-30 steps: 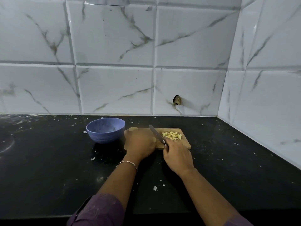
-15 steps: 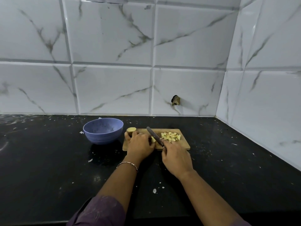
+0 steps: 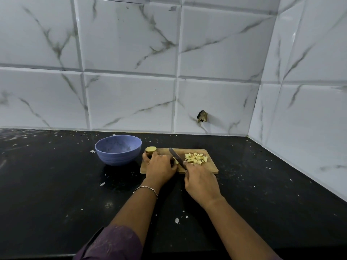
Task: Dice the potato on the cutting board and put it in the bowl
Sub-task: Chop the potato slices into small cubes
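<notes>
left hand (image 3: 160, 167): curled over a small potato piece (image 3: 176, 160) near the middle of the cutting board (image 3: 210, 168), pinning it down.
right hand (image 3: 201, 182): clamped round the knife (image 3: 176, 157) (handle hidden under the fingers), with the blade slanting away and to the left, just beside the left fingertips.
potato: in three lots, namely the pinned piece, a heap of dice (image 3: 196, 158) on the right part of the board, and an uncut half (image 3: 150, 149) at the far left corner, just behind the left hand.
bowl (image 3: 118, 150): blue, on the counter (image 3: 56, 184) just left of the board, apparently empty.
step: dicing, probably near the end of this piece, with the half yet to cut.
grip: tuck the left fingertips back and let the knuckles guide the flat of the blade.
cut: set the piece flat face down, come straight down, and space the cuts to match the heap.
risk: a small piece likely to roll or slip, with fingers very close to the edge.
</notes>
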Tool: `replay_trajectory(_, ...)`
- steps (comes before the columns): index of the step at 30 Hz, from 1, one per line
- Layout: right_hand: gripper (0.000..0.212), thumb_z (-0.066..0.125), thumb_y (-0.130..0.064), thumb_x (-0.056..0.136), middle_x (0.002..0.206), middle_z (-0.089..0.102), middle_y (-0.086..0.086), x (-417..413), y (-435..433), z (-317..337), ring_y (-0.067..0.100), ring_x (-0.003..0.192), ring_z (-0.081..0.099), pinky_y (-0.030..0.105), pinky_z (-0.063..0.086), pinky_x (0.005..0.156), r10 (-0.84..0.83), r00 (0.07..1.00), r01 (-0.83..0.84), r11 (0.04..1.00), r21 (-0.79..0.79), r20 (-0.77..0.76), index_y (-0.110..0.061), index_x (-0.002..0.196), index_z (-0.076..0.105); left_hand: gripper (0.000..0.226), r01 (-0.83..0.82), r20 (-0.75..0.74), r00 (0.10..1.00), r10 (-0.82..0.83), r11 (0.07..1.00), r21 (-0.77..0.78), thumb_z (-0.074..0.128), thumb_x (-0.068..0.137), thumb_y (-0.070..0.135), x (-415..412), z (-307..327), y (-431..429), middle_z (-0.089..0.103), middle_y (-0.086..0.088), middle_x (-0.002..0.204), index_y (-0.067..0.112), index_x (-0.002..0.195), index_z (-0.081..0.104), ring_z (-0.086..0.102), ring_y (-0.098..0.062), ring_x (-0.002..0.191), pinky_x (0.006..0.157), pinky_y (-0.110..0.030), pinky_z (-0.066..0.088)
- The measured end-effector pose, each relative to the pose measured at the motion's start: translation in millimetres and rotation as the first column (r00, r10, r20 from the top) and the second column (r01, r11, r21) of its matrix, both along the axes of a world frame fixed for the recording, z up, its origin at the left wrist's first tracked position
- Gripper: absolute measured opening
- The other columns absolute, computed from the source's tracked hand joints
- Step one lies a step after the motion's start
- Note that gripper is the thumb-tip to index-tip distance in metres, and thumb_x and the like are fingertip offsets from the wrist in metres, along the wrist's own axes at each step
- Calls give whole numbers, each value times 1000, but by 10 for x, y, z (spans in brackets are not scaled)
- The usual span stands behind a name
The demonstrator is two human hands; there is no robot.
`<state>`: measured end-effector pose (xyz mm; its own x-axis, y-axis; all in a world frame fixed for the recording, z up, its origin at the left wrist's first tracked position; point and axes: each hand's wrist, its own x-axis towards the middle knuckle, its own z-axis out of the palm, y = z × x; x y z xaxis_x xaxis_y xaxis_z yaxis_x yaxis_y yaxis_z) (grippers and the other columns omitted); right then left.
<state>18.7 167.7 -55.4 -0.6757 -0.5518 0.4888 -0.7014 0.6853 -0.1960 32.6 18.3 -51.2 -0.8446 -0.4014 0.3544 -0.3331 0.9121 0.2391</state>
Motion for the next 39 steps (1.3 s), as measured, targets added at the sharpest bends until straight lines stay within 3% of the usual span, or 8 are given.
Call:
replay_trajectory(13,36,53,-14,98,113,64,0,32,-53,61,14,95,64,26,52,79,30,993,-10,985,174,-113,-18,134,52,33,-4,12,1000,4,999,-42,45,95,47,-17,16,-22,68,5,107,28,107,69,45,-20,122,105,-54,23)
replay_trajectory(17,35,54,-14,97,114,63,1,25,-77,85,15,98,63,27,50,80,37,993,-15,981,194,-113,-17,133,52,34,-4,28,1000,5,999,-34,43,97,48,-6,30,-6,66,4,112,29,108,69,43,-20,125,108,-54,16)
replay_trajectory(24,40,54,-14,98,122,61,1,24,-56,92,15,106,61,28,51,89,66,993,-47,980,192,-93,-18,137,48,33,-13,39,999,14,999,-34,44,97,48,17,60,3,64,3,116,30,106,69,43,-19,126,109,-53,17)
replay_trajectory(39,38,48,-16,100,119,59,3,58,1,51,18,98,60,30,49,79,27,994,-9,986,164,-110,-21,138,49,30,-32,-28,999,32,999,-7,46,95,48,8,3,24,66,7,111,33,107,70,44,-18,123,108,-53,21)
